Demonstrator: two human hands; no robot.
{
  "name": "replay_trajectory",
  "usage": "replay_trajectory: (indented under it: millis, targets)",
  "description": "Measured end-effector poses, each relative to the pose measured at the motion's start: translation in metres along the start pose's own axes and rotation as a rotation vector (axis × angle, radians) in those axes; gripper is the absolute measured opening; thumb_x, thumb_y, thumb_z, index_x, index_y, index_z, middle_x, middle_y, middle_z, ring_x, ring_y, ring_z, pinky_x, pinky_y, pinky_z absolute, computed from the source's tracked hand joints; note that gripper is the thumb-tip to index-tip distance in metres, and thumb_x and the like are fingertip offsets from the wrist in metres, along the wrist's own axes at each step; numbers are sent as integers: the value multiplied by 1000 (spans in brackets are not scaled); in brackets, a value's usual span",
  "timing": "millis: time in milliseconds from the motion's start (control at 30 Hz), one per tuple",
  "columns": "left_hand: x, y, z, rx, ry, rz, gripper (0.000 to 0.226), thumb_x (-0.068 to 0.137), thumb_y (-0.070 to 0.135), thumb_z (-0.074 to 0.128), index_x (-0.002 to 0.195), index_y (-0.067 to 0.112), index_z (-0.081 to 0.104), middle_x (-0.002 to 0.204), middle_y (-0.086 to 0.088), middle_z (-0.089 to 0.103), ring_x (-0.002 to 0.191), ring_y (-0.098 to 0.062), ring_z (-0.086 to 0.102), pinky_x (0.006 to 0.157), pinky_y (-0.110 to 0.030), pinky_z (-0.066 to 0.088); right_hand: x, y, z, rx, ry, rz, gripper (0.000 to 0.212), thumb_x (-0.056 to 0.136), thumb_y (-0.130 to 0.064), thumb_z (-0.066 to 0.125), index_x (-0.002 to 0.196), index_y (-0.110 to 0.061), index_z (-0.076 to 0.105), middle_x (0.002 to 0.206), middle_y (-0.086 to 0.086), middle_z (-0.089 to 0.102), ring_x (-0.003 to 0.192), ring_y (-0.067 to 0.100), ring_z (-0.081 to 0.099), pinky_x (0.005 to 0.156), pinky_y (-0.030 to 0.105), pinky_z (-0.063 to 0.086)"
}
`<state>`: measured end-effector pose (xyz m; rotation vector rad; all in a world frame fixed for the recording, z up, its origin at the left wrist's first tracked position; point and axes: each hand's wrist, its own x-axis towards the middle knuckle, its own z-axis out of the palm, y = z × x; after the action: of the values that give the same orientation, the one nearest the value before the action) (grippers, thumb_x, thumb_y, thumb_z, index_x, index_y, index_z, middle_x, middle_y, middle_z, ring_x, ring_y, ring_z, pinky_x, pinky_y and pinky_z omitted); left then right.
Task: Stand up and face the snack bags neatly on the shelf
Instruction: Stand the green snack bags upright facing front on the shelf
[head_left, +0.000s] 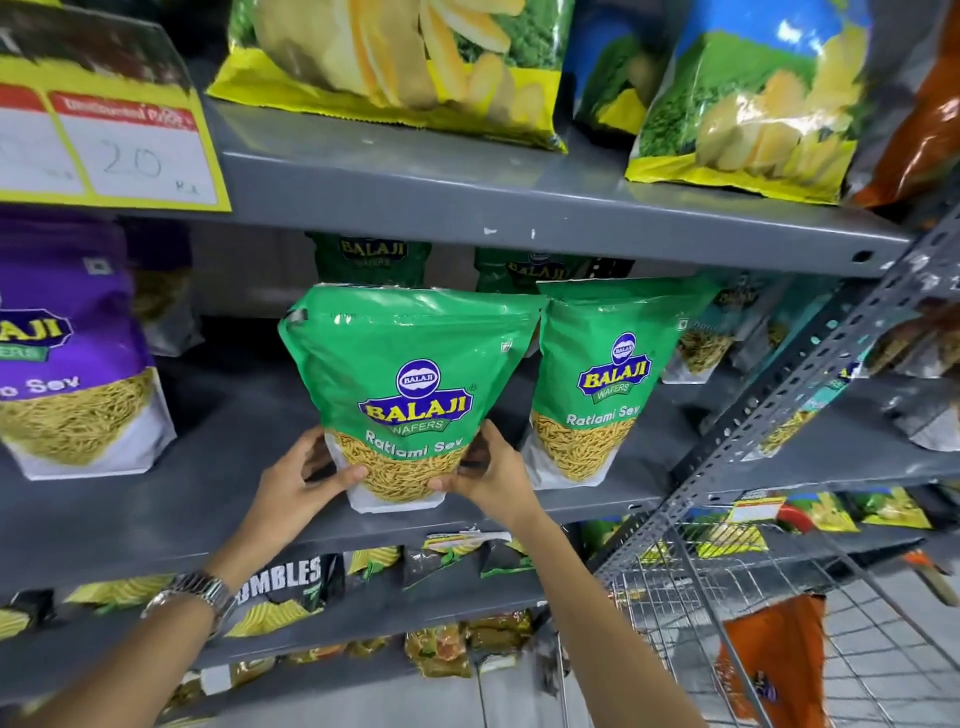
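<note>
Head view: both forearms reach up from the near edge. The left hand (306, 475) and right hand (491, 475) grip the lower corners of a green snack bag (402, 395), thumbs on its front, probably to keep it upright and label-forward. It stands at the front lip of the middle shelf (171, 499). Just right stands a matching bag (597, 384); more green bags (371, 257) sit behind.
</note>
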<state>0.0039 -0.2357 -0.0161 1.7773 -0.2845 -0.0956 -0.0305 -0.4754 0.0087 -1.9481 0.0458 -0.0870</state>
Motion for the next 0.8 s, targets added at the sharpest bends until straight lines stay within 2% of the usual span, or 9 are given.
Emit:
replay_trajectory:
  millis: [133,233,333,400,467,533,600,700,800]
  targets:
    - [-2,-1,3,-19,9,-5,49,64,46,73,110,50,55,113,18,67,112,-1,59,102,-27,40,-1,3,4,25,3,-4,57,67,-16,84,104,-35,45,111,8,66,105,25,63,88,28,55]
    - [-3,0,6,-46,0,-5,52,66,48,71,114,52,52,113,26,67,112,4,58,100,-23,40,-5,7,7,75,9,-8,56,71,-15,81,114,-25,45,122,7,63,115,20,59,98,35,51]
    - [-5,-3,8,-83,9,-12,64,69,44,71,128,40,46,124,15,63,117,-1,56,103,-26,39,-7,9,11,113,9,25,59,74,-13,79,120,-20,43,125,6,61,116,19,59,97,33,51]
    - [-6,-2,9,-99,7,-4,60,70,43,70,125,43,47,126,13,62,117,-1,56,101,-23,40,-7,10,12,123,10,35,60,74,-12,78,123,-15,43,124,5,62,114,19,59,96,30,51]
    - [-7,-1,10,-101,7,0,56,69,42,71,119,50,48,124,16,62,115,3,57,96,-14,42,-7,10,12,138,8,39,62,74,-9,78,126,-12,43,125,7,62,115,19,59,98,33,51]
    - [-8,1,10,-103,18,-2,53,69,41,71,115,53,49,121,18,62,113,6,56,89,-5,42,-7,10,12,146,4,35,62,75,-8,77,127,-11,42,125,6,62,114,18,59,95,28,51]
    - [-8,3,11,-109,26,-2,52,69,40,71,115,52,49,118,20,63,111,8,57,85,-2,42,-7,10,12,148,5,33,61,75,-8,76,126,-11,43,121,4,62,111,15,60,91,20,51]
    - [-9,5,13,-110,47,9,54,69,38,70,119,43,50,111,24,64,105,14,58,79,0,42,-6,11,13,154,0,25,59,76,-7,76,124,-11,43,115,-5,62,107,10,60,90,18,50]
    - [-8,5,14,-126,59,15,50,70,35,70,114,48,50,114,20,63,105,14,58,80,-1,43,-5,12,13,163,-4,17,59,75,-7,76,124,-12,43,114,-9,62,106,6,60,88,15,50]
